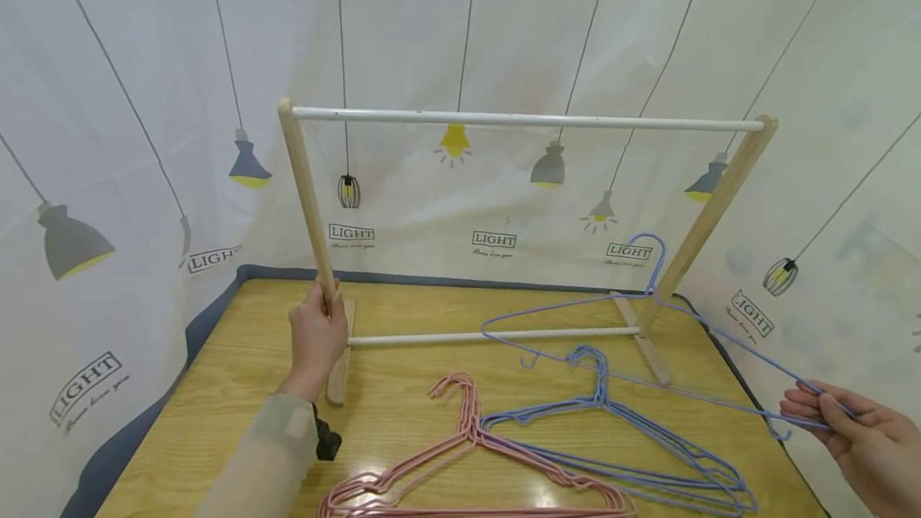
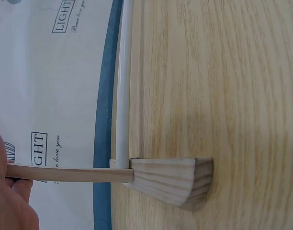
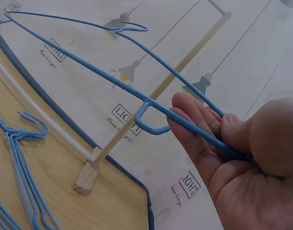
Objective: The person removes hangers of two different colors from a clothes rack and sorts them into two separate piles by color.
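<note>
My left hand [image 1: 320,334] grips the left wooden post [image 1: 309,198] of a small clothes rack, low down near its foot [image 2: 170,179]. At the right, my right hand [image 1: 856,430] pinches one end of a blue clothes hanger [image 3: 108,76] between thumb and fingers. That hanger is held up off the table, its hook [image 1: 660,250] pointing upward in front of the rack's right post [image 1: 719,206]. The rack's white top rail [image 1: 518,120] has nothing hanging on it. In the left wrist view only part of the left hand [image 2: 10,191] shows.
On the wooden table [image 1: 237,390] lie a stack of pink hangers [image 1: 471,434] at the front and a stack of blue hangers [image 1: 600,402] to their right. A white lower bar [image 1: 489,336] joins the rack's feet. Printed cloth [image 1: 403,38] hangs behind.
</note>
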Demonstrator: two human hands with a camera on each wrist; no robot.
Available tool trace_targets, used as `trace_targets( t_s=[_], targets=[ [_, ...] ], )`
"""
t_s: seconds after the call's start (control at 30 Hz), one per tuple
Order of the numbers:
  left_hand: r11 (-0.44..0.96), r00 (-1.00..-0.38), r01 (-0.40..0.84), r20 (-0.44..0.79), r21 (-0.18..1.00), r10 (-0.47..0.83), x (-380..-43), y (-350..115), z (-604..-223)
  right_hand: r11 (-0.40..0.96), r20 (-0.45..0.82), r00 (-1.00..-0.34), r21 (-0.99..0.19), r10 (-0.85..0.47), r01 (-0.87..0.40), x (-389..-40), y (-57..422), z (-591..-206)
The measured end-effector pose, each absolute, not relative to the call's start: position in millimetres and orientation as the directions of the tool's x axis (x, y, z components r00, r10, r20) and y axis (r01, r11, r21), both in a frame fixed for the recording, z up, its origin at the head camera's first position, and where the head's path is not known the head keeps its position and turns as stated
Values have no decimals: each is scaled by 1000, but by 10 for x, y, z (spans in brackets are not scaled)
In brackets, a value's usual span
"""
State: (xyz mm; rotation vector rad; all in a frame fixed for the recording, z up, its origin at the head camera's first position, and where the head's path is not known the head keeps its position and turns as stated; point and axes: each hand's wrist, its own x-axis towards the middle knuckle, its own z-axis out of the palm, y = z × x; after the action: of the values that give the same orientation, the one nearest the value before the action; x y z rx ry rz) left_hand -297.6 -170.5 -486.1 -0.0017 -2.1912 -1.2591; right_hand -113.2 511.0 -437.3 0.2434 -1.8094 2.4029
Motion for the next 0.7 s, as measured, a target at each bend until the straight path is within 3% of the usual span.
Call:
trace_targets(
  t_s=[0.1,0.47,0.7],
  targets=[
    [553,-817,284,500,784,-289,-2979,-1702,-4861,-280,128,-992,-952,-2,-122,-1089,5159,-4496],
    [556,-810,286,507,780,-295,-2992,-1692,-4831,-340,103,-970,-940,-221,-22,-1008,5314,-4789],
    [556,-811,275,500,784,-303,-2995,-1695,-4837,-358,-58,-985,-927,-164,114,-965,5353,-4867]
  ],
)
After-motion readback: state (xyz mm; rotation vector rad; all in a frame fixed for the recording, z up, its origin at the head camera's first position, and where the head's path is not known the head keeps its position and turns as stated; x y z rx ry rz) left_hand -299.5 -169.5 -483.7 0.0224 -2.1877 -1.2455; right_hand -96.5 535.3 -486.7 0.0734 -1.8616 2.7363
